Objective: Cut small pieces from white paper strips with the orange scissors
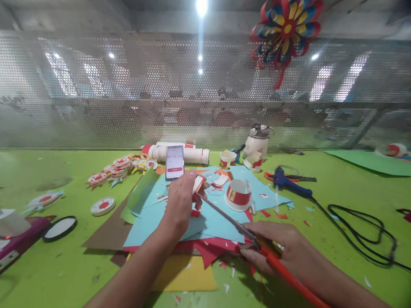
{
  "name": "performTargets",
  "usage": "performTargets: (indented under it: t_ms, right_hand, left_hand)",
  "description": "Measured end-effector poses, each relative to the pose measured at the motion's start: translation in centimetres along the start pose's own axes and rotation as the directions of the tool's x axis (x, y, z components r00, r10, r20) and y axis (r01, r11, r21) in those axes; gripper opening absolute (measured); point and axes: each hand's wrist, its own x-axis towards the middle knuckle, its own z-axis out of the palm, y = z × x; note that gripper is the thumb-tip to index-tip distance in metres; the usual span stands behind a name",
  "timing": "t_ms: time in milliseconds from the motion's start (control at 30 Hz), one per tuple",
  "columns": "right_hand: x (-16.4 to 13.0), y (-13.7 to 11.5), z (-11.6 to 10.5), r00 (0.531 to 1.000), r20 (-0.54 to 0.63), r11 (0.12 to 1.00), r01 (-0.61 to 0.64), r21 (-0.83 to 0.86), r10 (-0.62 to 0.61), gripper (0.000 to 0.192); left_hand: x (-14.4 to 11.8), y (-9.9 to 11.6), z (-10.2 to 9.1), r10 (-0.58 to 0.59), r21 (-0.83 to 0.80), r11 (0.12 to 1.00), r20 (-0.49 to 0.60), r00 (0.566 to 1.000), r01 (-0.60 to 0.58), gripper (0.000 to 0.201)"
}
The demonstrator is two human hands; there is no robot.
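My left hand [181,200] pinches a small red-and-white piece of paper cup [198,184] above the sheets of coloured paper. In my right hand [285,244] is a pair of scissors [227,217] with orange-red handles, its blades pointing up and left to the piece. The tips are at or very near the piece; whether they touch it I cannot tell. A cut-down paper cup [238,195], red and white, stands on the light blue paper [151,230] right of the blades. Just beyond my left hand a phone [174,162] leans upright with its screen lit.
Right of the paper lies a blue hot glue gun [294,183] with a black cable. Stacked paper cups [195,154], a bottle [257,143] and red-white discs [121,165] stand farther back. A purple power strip [18,242] is at left. A paper flower [288,28] hangs above.
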Motion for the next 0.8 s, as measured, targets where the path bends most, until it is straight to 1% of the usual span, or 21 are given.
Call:
performTargets:
  t_ms: [100,167,267,400,567,800]
  right_hand:
    - [-0.25,0.36,0.26,1.0,-0.021,1.0,0.015,0.003,-0.015,0.019]
    - [-0.34,0.68,0.35,0.999,-0.031,1.0,0.02,-0.01,-0.02,0.015]
    - [-0.28,0.97,0.34,0.999,-0.032,0.999,0.032,-0.027,-0.033,0.016]
    - [-0.18,0.86,0.27,0.999,-0.036,0.999,0.03,-0.018,-0.031,0.019]
    - [-0.2,0.75,0.38,1.0,-0.027,1.0,0.011,-0.005,-0.012,0.021]
    - [-0.09,0.78,0.33,1.0,-0.017,1.0,0.016,-0.021,-0.016,0.014]
  left_hand:
    - [-0.02,0.02,-0.06,0.017,0.029,0.999,0.003,1.0,-0.017,0.012]
    - [-0.04,-0.01,-0.06,0.026,0.024,0.999,-0.003,1.0,-0.026,0.014]
    - [0.0,-0.15,-0.01,0.029,0.005,1.0,-0.01,1.0,-0.029,0.017]
    - [0.12,-0.33,0.07,0.004,-0.016,1.0,-0.022,1.0,-0.004,0.02]
    - [0.07,-0.12,0.12,0.014,0.003,1.0,-0.027,1.0,-0.013,0.022]
    - [-0.13,0.36,0.1,0.011,0.023,1.0,-0.02,1.0,-0.01,0.021]
